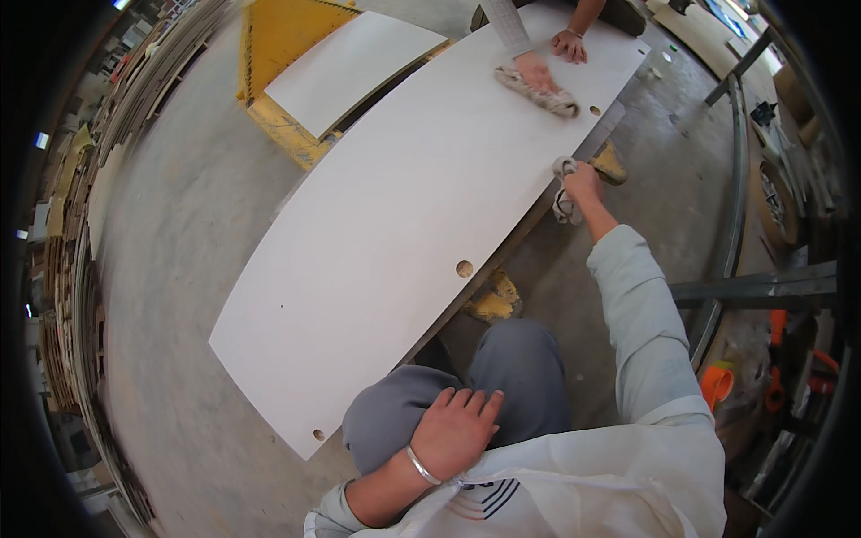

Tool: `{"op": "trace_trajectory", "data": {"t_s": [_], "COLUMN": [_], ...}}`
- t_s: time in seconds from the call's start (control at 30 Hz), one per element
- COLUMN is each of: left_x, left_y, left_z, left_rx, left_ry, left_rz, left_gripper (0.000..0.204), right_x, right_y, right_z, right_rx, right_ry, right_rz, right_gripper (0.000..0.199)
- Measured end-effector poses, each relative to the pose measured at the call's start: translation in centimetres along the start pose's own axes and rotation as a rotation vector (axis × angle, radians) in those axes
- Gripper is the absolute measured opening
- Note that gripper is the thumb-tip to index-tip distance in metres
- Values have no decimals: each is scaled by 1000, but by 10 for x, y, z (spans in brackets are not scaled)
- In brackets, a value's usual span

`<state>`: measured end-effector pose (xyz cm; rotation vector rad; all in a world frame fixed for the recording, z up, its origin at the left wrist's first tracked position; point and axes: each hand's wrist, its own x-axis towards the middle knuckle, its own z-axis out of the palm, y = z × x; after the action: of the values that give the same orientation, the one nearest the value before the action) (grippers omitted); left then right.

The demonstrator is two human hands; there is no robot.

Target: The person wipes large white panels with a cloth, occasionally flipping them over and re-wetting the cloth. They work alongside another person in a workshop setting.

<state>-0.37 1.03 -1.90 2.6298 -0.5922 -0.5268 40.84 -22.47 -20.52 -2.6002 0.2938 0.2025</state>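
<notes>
A long white panel [386, 197] with round holes along its near edge lies in front of my knees. My right hand [585, 184] is closed around a grey-white rag [565, 190], held against the panel's right edge. Resting on my grey-trousered knee is my left hand [456, 432], its fingers stretched out and nothing in it; a silver bangle circles the wrist. At the far end, a co-worker presses another rag [536, 91] flat on the panel with one hand [535, 72], and leans the other hand [569, 47] on the surface.
A smaller white panel [350, 67] lies on a yellow metal pallet truck or frame [278, 36] at the far left. Yellow feet [495, 296] show under the long panel. A metal rack [753, 287] stands at right, with an orange tape roll [716, 384]. Stacked boards [143, 99] line the left.
</notes>
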Motion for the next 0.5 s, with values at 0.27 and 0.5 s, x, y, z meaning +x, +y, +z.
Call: {"op": "trace_trajectory", "data": {"t_s": [0.27,0.5], "left_x": [-4,-14], "left_y": [-3,-3], "left_z": [0,7], "left_rx": [-37,13], "left_ry": [32,-14], "left_rz": [-4,-72], "left_gripper": [51,51], "right_x": [-146,-26], "right_y": [3,8], "right_z": [102,84], "right_rx": [259,335], "right_ry": [26,207], "right_rz": [-377,-50], "right_gripper": [44,40]}}
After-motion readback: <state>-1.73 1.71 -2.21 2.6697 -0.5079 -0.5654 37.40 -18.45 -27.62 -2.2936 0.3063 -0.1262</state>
